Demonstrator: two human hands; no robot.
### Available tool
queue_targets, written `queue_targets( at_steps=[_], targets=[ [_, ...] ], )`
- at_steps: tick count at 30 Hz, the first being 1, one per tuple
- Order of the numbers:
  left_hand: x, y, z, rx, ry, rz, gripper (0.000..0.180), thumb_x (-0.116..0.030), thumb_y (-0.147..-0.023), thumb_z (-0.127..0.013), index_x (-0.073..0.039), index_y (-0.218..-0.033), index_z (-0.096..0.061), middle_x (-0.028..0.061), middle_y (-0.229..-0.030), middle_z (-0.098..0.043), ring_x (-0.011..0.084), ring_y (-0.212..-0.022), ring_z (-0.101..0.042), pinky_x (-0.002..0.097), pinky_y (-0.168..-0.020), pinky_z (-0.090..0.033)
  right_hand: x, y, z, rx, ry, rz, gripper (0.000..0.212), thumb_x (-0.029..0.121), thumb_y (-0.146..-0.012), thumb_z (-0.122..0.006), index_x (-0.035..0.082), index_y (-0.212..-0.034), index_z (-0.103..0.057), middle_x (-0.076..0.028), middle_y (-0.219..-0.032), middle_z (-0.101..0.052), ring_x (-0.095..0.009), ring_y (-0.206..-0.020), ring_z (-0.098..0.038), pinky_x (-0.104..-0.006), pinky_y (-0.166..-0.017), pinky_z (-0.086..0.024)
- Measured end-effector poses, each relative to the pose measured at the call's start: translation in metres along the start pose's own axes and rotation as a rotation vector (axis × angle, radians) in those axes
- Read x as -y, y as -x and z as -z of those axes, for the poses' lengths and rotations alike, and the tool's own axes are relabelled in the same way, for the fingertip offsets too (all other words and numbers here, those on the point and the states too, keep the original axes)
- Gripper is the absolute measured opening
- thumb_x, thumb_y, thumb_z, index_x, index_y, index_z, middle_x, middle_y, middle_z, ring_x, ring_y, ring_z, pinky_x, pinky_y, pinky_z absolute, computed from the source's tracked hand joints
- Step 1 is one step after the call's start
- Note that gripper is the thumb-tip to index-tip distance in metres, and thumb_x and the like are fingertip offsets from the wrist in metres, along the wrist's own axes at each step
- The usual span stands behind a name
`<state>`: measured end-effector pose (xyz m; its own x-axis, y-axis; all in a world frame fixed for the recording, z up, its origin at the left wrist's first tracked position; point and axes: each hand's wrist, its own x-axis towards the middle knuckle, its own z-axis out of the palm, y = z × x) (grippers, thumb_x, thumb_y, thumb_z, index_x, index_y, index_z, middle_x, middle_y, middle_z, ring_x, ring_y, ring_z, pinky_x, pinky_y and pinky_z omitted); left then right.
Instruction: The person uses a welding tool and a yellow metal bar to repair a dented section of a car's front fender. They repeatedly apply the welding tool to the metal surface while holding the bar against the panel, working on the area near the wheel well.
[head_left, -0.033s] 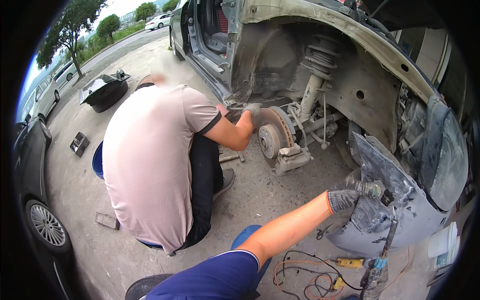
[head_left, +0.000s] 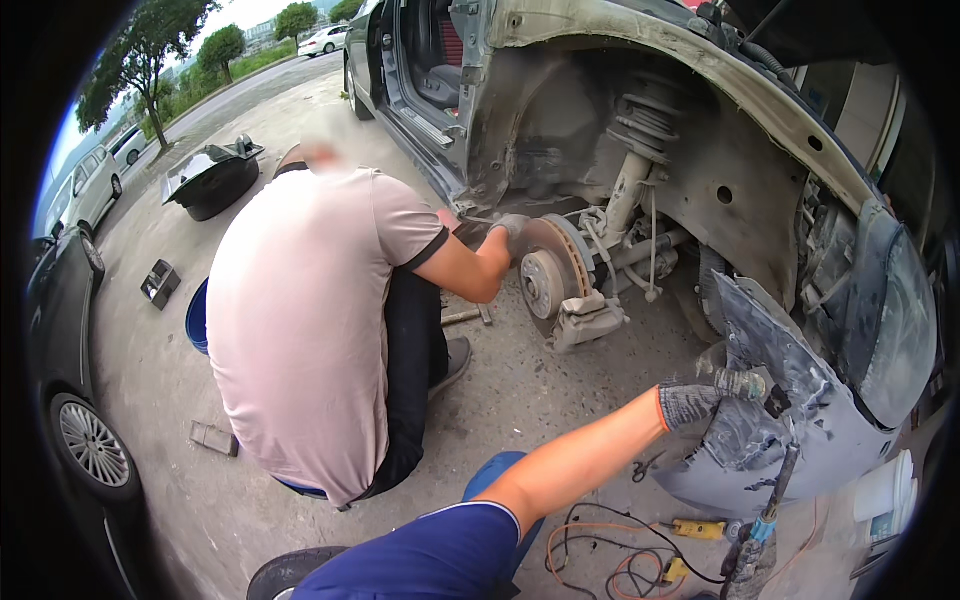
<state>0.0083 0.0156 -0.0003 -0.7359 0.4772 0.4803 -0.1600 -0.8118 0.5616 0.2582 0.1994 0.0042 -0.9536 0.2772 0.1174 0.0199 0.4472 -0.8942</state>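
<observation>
My left hand (head_left: 705,392), in a grey knit glove with an orange cuff, is closed on the torn edge of a grey bumper (head_left: 765,455). The bumper is scuffed and creased, with a dark spot by my fingertips. Low on the right, my gloved right hand (head_left: 745,562) grips a hot-air gun with a blue section and a long dark nozzle (head_left: 786,475). Its nozzle points up toward the bumper's torn area; whether it touches cannot be told. Part of the right hand is dark and hard to make out.
A co-worker (head_left: 300,340) crouches at left, gloved hand (head_left: 512,225) near the brake disc (head_left: 545,280) of a car with its wheel off. A yellow power tool (head_left: 700,528), tangled cords (head_left: 630,572), a white bucket (head_left: 885,485) and a hammer (head_left: 465,316) are on the ground.
The view has shifted very slightly. Both my hands keep their places on the bumper and the hot-air gun.
</observation>
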Motion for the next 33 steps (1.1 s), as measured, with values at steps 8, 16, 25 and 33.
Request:
queue_targets(
  at_steps=[8, 16, 25, 33],
  targets=[
    [0.001, -0.009, -0.002, -0.025, -0.107, -0.008, 0.026, -0.014, -0.078, -0.076, -0.003, -0.099, -0.065, 0.0059, -0.087, -0.066, 0.0161, -0.08, -0.063, 0.0303, -0.075, -0.053, -0.021, -0.014, 0.003, -0.062, -0.082, -0.054, 0.04, 0.044, -0.091, -0.053, 0.006, -0.104, -0.055, 0.004, -0.059, -0.044, -0.005, -0.046, -0.038, -0.0213, -0.043, -0.028],
    [-0.006, -0.006, -0.003, -0.119, -0.078, 0.009, 0.028, -0.022, -0.07, -0.075, -0.001, -0.085, -0.065, 0.0112, -0.08, -0.065, 0.0232, -0.072, -0.063, 0.0366, -0.069, -0.055, -0.016, -0.024, 0.006, 0.024, 0.045, -0.032, 0.051, 0.054, -0.087, -0.056, 0.004, -0.101, -0.056, 0.004, -0.063, -0.046, -0.006, -0.051, -0.041, -0.0222, -0.046, -0.032],
    [0.001, -0.003, 0.011, -0.106, 0.03, 0.179, 0.037, -0.012, -0.068, -0.078, -0.002, -0.1, -0.063, 0.0074, -0.09, -0.066, 0.0201, -0.082, -0.064, 0.034, -0.076, -0.054, -0.023, -0.023, 0.009, 0.047, 0.131, -0.033, 0.049, 0.051, -0.09, -0.053, 0.003, -0.101, -0.057, 0.004, -0.064, -0.048, -0.005, -0.051, -0.041, -0.0218, -0.046, -0.034],
    [-0.002, -0.002, 0.002, -0.106, -0.061, 0.095, 0.028, -0.023, -0.068, -0.076, -0.003, -0.083, -0.064, 0.0099, -0.079, -0.064, 0.024, -0.076, -0.063, 0.0365, -0.072, -0.054, -0.03, -0.029, 0.009, 0.052, 0.195, -0.038, 0.046, 0.049, -0.091, -0.053, 0.004, -0.101, -0.058, 0.004, -0.064, -0.048, -0.006, -0.051, -0.042, -0.0224, -0.047, -0.035]
  ],
)
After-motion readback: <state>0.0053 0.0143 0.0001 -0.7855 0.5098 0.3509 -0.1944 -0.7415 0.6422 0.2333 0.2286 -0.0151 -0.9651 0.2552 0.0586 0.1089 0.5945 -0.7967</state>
